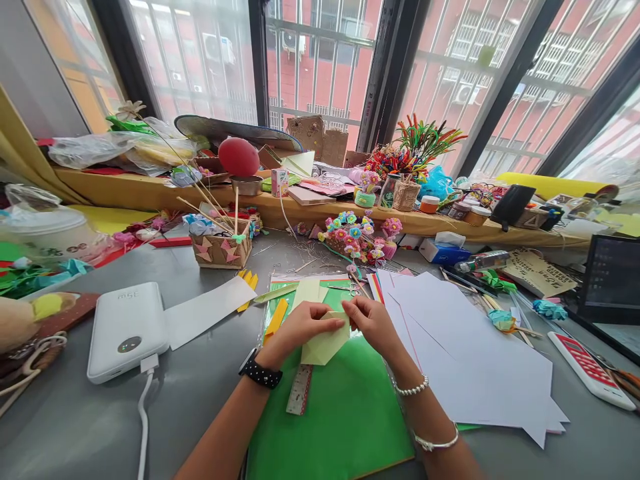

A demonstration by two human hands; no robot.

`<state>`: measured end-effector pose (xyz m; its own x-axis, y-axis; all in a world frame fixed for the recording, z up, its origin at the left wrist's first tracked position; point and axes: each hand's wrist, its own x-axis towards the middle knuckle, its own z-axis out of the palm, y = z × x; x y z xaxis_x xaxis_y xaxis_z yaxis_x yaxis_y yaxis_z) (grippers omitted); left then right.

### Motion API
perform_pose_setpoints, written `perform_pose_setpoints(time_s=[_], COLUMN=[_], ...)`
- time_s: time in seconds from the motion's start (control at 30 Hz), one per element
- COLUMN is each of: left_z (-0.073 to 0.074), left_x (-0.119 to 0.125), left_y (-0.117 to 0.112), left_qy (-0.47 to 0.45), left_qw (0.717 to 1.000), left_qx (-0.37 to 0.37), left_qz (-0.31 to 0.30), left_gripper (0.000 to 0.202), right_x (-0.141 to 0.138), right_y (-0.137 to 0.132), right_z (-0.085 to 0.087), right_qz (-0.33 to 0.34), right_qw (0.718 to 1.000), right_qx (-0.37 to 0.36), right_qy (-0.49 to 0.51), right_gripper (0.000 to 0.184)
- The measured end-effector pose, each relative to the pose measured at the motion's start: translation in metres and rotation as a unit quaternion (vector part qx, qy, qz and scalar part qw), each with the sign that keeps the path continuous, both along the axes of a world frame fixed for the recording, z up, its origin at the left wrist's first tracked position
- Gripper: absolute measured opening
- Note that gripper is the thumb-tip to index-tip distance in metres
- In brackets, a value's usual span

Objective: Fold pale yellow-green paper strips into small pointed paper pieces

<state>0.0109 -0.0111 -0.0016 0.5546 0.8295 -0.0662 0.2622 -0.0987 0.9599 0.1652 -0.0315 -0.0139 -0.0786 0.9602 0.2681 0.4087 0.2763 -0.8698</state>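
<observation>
1. Pale yellow-green paper [325,350], angular-edged, is held over the green folder [345,420] at the middle of the desk.
2. Left hand [300,327] pinches it, thumb laid across the upper part, fingers mostly hidden. Right hand [373,323] has fingertips bunched at the upper right edge, apparently gripping it; exact contact hidden.
3. Looks like shaping or creasing at that edge. Best practice, in my judgement: left thumb firm and flat as the anchor, right fingertips working in small pinches, corners matched before pressing. Thin sheet; a hard tug would probably wrinkle or tear it.
4. Ruler [300,392] pokes out below the paper, lying on the folder. A hard edge there could spoil a crease pressed downward; better on bare folder.
5. Just beyond the hands: pale paper strip [307,290]. Beside the left wrist, a yellow paper strip [276,320]. Both crowd the work.
6. Right: white paper stack [465,353], close enough for the forearm to brush.
7. Left, well apart: white power bank [127,333], its cable [144,420] running toward the near edge. Sleeve-free arms, but the cable could snag.
</observation>
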Motion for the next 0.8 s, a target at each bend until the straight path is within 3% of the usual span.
perform_pose_setpoints(time_s=[0.27,0.5,0.63,0.8], left_z=[0.000,-0.001,0.000,0.000], left_x=[-0.001,-0.002,-0.003,-0.007], left_y=[0.000,0.001,0.003,0.007], left_qy=[0.013,0.034,0.021,-0.111], left_qw=[1.000,0.996,0.996,0.990], left_qx=[0.023,0.088,0.064,-0.031], left_qz=[0.004,0.010,0.051,0.086], left_gripper=[0.032,0.033,0.031,0.034], right_x=[0.004,0.005,0.007,0.013], right_y=[0.003,0.000,0.002,0.004], right_z=[0.000,0.005,0.003,0.005], right_qz=[-0.036,0.073,0.010,-0.100], right_qw=[0.996,0.996,0.996,0.980], right_qx=[-0.005,-0.041,-0.021,0.004], right_qy=[0.078,0.029,0.081,0.173], right_gripper=[0.040,0.023,0.022,0.024])
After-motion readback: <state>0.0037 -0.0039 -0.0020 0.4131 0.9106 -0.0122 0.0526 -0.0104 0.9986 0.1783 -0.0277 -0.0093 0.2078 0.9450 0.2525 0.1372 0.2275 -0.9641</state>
